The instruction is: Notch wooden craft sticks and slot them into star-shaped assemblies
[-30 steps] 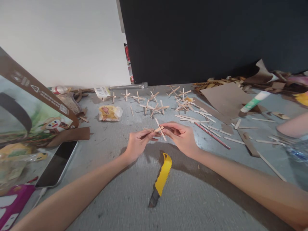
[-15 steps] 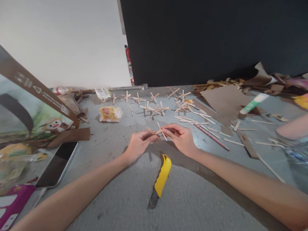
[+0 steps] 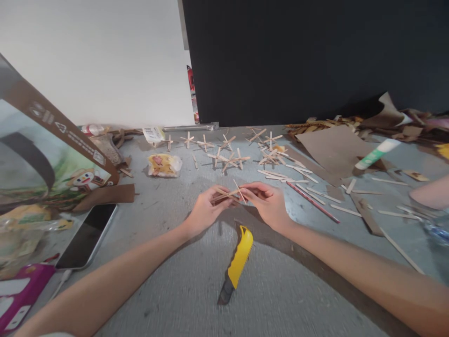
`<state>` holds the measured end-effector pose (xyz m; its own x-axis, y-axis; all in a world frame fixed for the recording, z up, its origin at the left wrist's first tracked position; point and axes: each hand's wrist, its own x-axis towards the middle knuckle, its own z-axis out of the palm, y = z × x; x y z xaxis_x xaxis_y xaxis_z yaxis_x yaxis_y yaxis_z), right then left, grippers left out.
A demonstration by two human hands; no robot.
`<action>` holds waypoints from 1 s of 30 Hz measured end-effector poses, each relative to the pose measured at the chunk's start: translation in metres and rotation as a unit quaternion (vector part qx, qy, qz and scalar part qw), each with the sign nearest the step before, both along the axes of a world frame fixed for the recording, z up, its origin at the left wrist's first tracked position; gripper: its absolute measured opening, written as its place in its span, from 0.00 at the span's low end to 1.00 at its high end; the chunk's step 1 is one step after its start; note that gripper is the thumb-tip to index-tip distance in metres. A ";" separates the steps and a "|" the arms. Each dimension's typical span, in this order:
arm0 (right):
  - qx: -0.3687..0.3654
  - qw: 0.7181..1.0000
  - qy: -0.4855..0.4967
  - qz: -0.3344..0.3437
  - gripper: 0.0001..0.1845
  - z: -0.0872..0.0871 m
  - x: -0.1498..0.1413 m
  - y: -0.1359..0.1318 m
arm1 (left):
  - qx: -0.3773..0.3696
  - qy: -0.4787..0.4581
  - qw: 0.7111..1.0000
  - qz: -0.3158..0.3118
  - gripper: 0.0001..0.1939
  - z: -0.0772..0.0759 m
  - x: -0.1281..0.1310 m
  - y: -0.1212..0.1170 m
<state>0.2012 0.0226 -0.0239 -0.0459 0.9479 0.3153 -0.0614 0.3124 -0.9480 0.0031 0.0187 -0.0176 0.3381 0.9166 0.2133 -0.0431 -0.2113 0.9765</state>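
Observation:
Thin wooden craft sticks, crossed into an X (image 3: 237, 188), are pinched between my two hands over the middle of the grey surface. My left hand (image 3: 205, 209) is closed on the left ends of the sticks, which fan out between its fingers. From the right, my right hand (image 3: 269, 206) pinches the crossing with thumb and forefinger. A yellow box cutter (image 3: 241, 257) lies just below my hands, its dark blade end toward me. Beyond my hands stand or lie several crossed-stick pieces (image 3: 229, 161), and several loose sticks (image 3: 280, 175) are to their right.
At left are a phone (image 3: 87, 236), a purple device (image 3: 26, 292) and a printed paper bag (image 3: 52, 131). A yellow snack packet (image 3: 164, 165) lies behind. At right are a red pencil (image 3: 313, 202), glue stick (image 3: 377, 154), cardboard (image 3: 331, 150) and another person's arm (image 3: 431, 193).
The whole view has shifted slightly, so things sit a little further right. In my left hand the sticks have spread apart and show more clearly. My right hand keeps its pinch.

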 end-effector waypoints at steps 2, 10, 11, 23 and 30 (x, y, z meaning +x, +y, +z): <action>0.003 1.000 -0.006 -0.006 0.17 0.000 -0.001 0.000 | -0.002 0.008 1.000 0.003 0.17 0.001 0.000 -0.001; -0.014 1.000 -0.018 -0.020 0.17 0.002 0.001 0.002 | 0.034 -0.021 0.996 0.075 0.21 -0.005 0.001 -0.002; -0.016 1.000 -0.016 -0.020 0.17 0.003 0.001 0.002 | 0.051 -0.012 0.995 0.082 0.19 -0.005 0.001 -0.003; -0.034 0.999 -0.011 0.002 0.18 0.002 0.001 0.002 | 0.062 0.013 0.995 0.076 0.22 -0.002 0.002 -0.006; -0.021 1.000 -0.005 0.008 0.16 0.000 0.002 0.001 | 0.111 0.079 0.987 0.091 0.26 0.001 -0.001 -0.010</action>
<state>0.2028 0.0240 -0.0235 -0.0637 0.9593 0.2750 -0.0574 0.2716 -0.9607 0.0021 0.0091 -0.0163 0.2167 0.9023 0.3726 0.1645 -0.4100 0.8972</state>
